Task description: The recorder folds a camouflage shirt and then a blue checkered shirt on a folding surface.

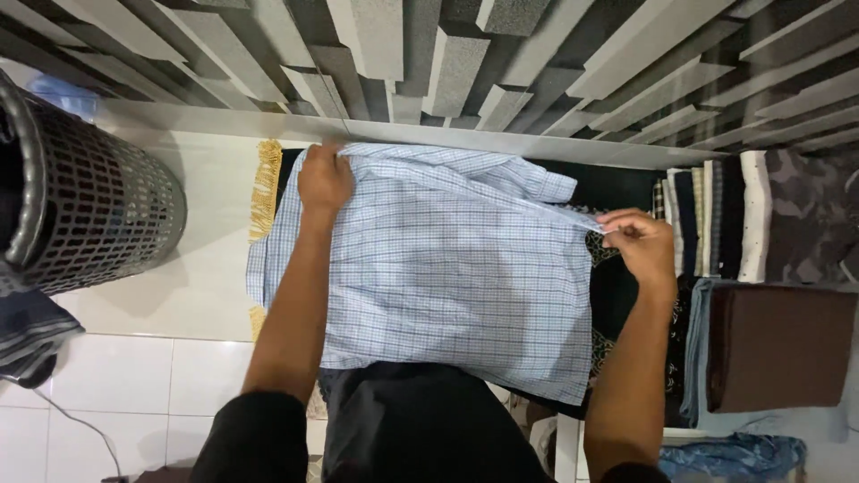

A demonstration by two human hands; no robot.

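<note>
While spread flat, pale checked shirt [438,268]

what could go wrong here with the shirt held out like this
The right hand pinches only a thin edge of the checked shirt, so it may slip free and the cloth bunch up. The shirt's near edge hangs off the dark mat toward the person, so it could drag onto the tiled floor.

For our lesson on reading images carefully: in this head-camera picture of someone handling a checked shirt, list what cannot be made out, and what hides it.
- Checked shirt: lower hem, behind the person's dark clothing.
- Dark mat: mostly covered by the shirt.
- Laundry basket: cut by the left edge, contents hidden.
- Left hand and right hand: fingertips buried in fabric.
- Folded stack: items overlap.
</note>
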